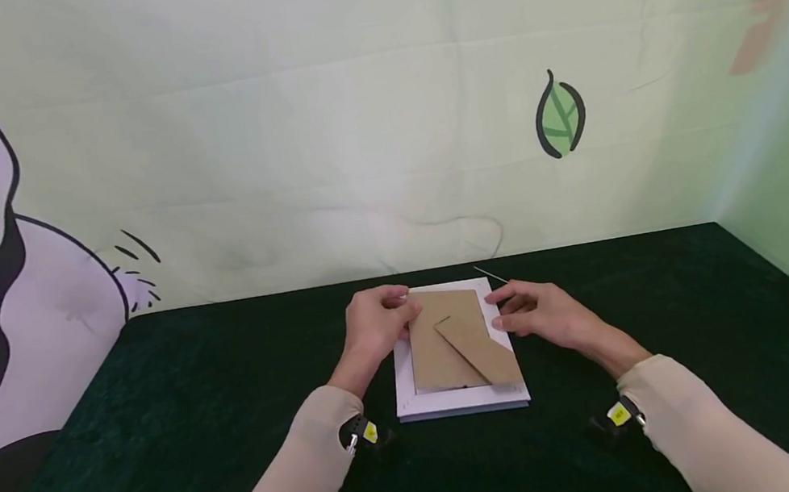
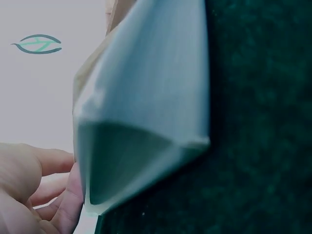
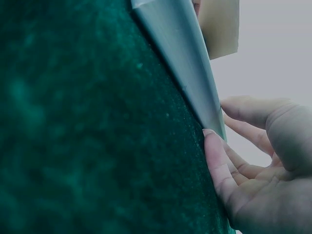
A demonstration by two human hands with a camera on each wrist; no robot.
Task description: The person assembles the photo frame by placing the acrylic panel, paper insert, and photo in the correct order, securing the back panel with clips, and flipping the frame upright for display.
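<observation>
Two hands at the far corners of a face-down frame

Behind everything hangs a pale backdrop [image 1: 380, 118] printed with leaves. Below it, a dark green counter [image 1: 164, 402] carries a white frame [image 1: 462, 401], lying face-down at mid-counter, just beyond the sleeves. Its brown backing board [image 1: 443, 354] faces up, with the easel leg [image 1: 478, 348] folded flat across it, running from the middle towards the near right corner.

The step in hand looks like working at the far edge of the back, perhaps its small retaining tabs, though none can be made out. Done well, I judge it wants the frame kept flat on the cloth, even pressure from both sides, and no prying at the board's edge, which could bend.

The left hand [image 1: 374, 325] rests on the far left corner, fingers curled down onto the board's edge; whether they pinch anything is hidden. The left wrist view shows loosely curled fingers [image 2: 53, 161] just beside the frame's rim [image 2: 146, 122].

The right hand [image 1: 541, 314] lies at the far right edge, fingers nearly straight and together, pointing left, tips touching the rim. In the right wrist view a fingertip [image 3: 214, 146] presses against the frame's side [image 3: 185, 53], gripping nothing.
</observation>
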